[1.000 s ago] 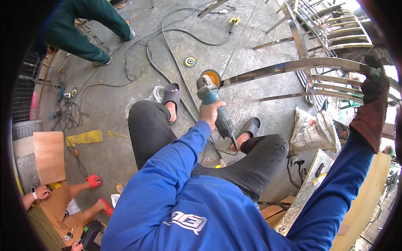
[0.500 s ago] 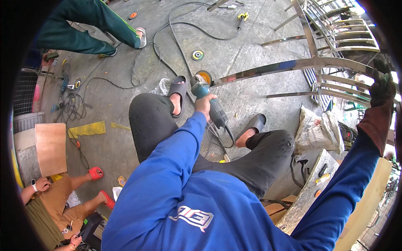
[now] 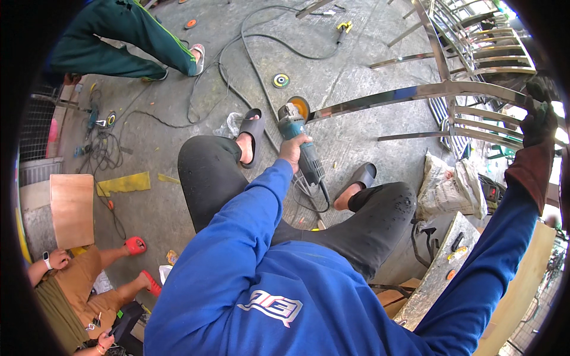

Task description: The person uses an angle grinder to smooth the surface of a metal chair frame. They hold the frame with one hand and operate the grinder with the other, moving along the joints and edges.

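Note:
My bare left hand (image 3: 292, 152) is wrapped around the body of a teal and grey angle grinder (image 3: 307, 157). Its orange disc (image 3: 299, 108) meets the free end of a long, curved, shiny metal bar (image 3: 380, 102), or sits right beside it. That bar belongs to a metal frame with several slats, at the upper right. Far to the right, my right hand (image 3: 539, 121) wears a dark glove with a brown cuff. Its fingers are closed around the far part of the bar, partly lost in the dark rim.
A loose grinding disc (image 3: 281, 80) and long cables (image 3: 249, 50) lie on the concrete floor. A white sack (image 3: 449, 190) and a board (image 3: 436, 270) are at my right. A person in green trousers (image 3: 122, 47) stands upper left; another person in red clogs (image 3: 136, 245) sits lower left.
My left hand and the grinder have shifted slightly right, along the bar's end. My right hand has barely moved. The person in green trousers has shifted slightly.

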Tool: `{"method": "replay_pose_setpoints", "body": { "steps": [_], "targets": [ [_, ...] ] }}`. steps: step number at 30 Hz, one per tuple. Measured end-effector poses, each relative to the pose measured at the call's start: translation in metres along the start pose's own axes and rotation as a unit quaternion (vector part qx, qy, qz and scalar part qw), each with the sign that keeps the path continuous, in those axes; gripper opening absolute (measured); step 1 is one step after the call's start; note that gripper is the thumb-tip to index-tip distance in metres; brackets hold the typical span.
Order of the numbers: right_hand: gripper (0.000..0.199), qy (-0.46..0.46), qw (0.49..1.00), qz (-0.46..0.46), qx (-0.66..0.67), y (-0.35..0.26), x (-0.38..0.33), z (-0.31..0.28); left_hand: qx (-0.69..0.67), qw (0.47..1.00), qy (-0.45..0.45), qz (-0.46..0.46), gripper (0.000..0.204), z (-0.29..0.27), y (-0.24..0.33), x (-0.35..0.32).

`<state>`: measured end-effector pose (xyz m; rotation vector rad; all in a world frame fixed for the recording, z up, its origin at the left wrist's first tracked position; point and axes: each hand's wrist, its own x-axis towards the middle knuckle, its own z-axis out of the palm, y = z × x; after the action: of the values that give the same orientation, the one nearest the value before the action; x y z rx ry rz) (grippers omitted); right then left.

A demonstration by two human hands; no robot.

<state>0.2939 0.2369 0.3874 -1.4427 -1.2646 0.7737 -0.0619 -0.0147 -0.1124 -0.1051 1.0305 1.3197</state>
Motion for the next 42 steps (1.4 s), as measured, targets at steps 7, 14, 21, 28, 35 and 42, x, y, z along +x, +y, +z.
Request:
{"method": "replay_pose_setpoints", "body": {
  "steps": [7, 14, 21, 28, 35, 42],
  "targets": [
    [0.036, 0.002, 1.0, 0.002, 0.0, -0.003, 0.0, 0.001, -0.042, 0.999, 0.023, 0.006, 0.03, 0.004, -0.003, 0.0],
    [0.035, 0.008, 1.0, 0.008, 0.005, -0.007, -0.008, 0.012, 0.128, 0.988, -0.023, 0.087, 0.037, 0.074, 0.021, -0.046],
    [0.035, 0.013, 0.999, 0.032, 0.039, -0.015, -0.02, 0.028, 0.253, 0.932, -0.199, 0.165, 0.046, 0.193, 0.07, -0.1],
    [0.036, -0.032, 0.99, 0.064, 0.123, -0.021, -0.044, 0.038, 0.333, 0.881, -0.247, 0.227, 0.05, 0.265, 0.091, -0.102],
    [0.039, -0.027, 0.992, 0.052, 0.112, -0.02, -0.043, 0.035, 0.314, 0.913, -0.227, 0.123, 0.036, 0.207, 0.096, -0.089],
    [0.038, 0.004, 0.993, 0.067, 0.1, -0.026, -0.052, 0.045, 0.34, 0.886, -0.271, 0.158, 0.041, 0.25, 0.11, -0.113]
  ]
}}
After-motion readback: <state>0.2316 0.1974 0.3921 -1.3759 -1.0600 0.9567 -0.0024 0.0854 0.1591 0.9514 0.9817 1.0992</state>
